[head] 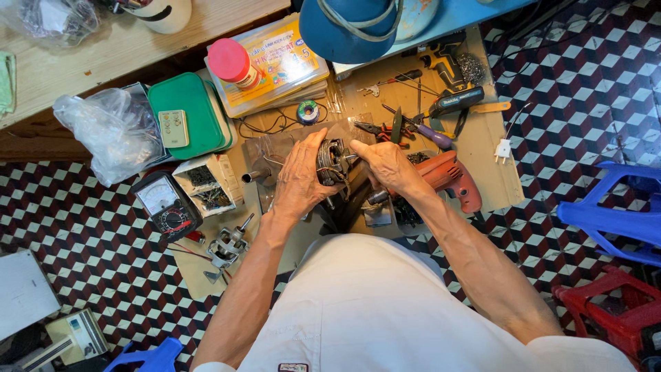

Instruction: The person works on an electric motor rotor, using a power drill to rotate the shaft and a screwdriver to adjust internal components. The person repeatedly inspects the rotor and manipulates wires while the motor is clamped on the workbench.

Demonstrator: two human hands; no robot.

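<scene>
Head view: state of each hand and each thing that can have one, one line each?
Left hand: grip closed around the round metal motor stator with copper windings, held above the floor.
Right hand: fingers on the stator's right side.
Orange electric drill: lying on its side, untouched.
Black analog multimeter: lying face up.
Red-lidded plastic jar: upright, lid on.
Blue hard hat: resting upside down.
Clear plastic bag: crumpled.

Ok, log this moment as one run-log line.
left hand: grips motor stator | right hand: fingers on stator's far side | nearby: red drill, multimeter, pliers
</scene>
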